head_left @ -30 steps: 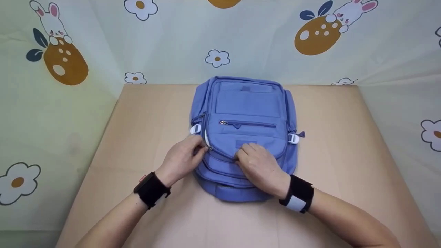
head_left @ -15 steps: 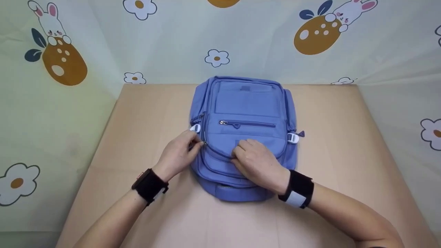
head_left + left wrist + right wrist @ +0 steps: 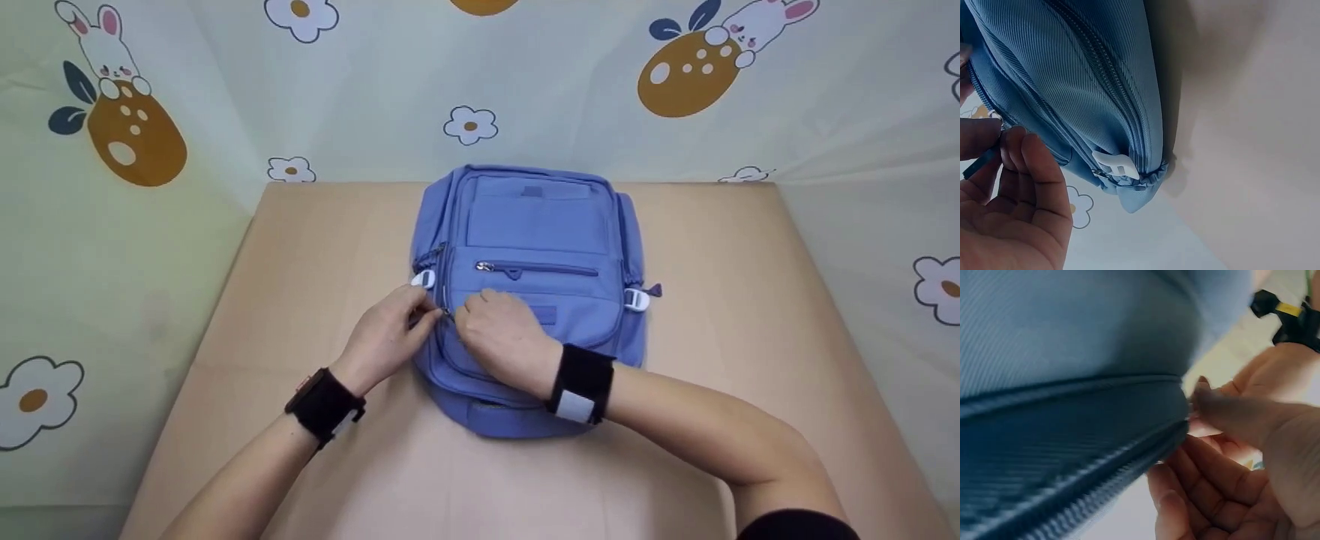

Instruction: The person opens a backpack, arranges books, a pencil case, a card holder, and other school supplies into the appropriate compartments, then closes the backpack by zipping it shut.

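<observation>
A blue backpack (image 3: 536, 217) lies front side up, its top toward the far wall. At the left edge of its front pocket, my left hand (image 3: 386, 330) pinches a zipper pull (image 3: 981, 163) between thumb and fingers; the dark tab sticks out past the thumb in the left wrist view. Close beside it, my right hand (image 3: 506, 334) grips the pocket's edge along the zipper. The right wrist view has the thumb on one side of that fabric and the fingers (image 3: 1174, 506) on the other, with zipper teeth (image 3: 1089, 500) running up to them.
The backpack rests on a light brown table (image 3: 315, 247). White strap buckles (image 3: 637, 301) sit on both its sides. A short zipper (image 3: 540, 268) crosses the front panel. Patterned cloth (image 3: 375, 90) with rabbits and flowers surrounds the table at the back and sides.
My left hand moved slightly up and left with the zipper pull, then stayed there. The pale gap beside it narrowed. My right hand shifted left along the pocket edge, up to the left hand.
</observation>
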Available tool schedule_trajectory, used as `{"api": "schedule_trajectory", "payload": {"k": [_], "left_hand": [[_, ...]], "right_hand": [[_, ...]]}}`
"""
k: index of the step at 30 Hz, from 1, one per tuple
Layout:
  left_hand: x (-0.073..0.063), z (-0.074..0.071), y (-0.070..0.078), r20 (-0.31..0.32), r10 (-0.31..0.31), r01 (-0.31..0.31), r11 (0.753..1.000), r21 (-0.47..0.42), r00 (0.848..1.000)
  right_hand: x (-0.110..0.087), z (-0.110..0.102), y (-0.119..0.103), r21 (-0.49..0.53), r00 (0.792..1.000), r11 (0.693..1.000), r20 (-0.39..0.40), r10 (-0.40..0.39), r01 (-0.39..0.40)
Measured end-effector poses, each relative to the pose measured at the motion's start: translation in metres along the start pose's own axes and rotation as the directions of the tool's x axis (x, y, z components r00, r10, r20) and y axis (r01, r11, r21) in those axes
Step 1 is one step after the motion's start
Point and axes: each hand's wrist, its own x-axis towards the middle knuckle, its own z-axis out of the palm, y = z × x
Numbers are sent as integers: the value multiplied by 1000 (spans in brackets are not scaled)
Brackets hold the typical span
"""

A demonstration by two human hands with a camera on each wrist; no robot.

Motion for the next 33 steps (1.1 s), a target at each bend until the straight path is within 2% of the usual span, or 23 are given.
{"api": "schedule_trajectory", "payload": {"k": [5, 11, 18, 22, 28, 33], "left_hand": [[2, -1, 0, 6, 18, -18, 1000, 0, 1000], [10, -2, -6, 8, 19, -19, 1000, -2, 1000], [29, -1, -19, -9, -14, 14, 1000, -2, 1000], [41, 1, -25, -10, -52, 52, 999, 1, 999], [53, 2, -29, 19, -103, 103, 995, 9, 994], [64, 4, -31, 27, -110, 109, 993, 35, 994]], "right_hand": [[1, 8, -1, -14, 999, 1000, -25, 21, -21], [1, 11, 0, -3, 999, 1000, -46, 11, -11], [0, 11, -1, 33, 998, 999, -67, 14, -11], [0, 10, -1, 73, 998, 997, -49, 28, -25], [-1, 10, -1, 104, 999, 994, -30, 34, -31], [-2, 10, -1, 107, 998, 994, -50, 42, -37]]}}
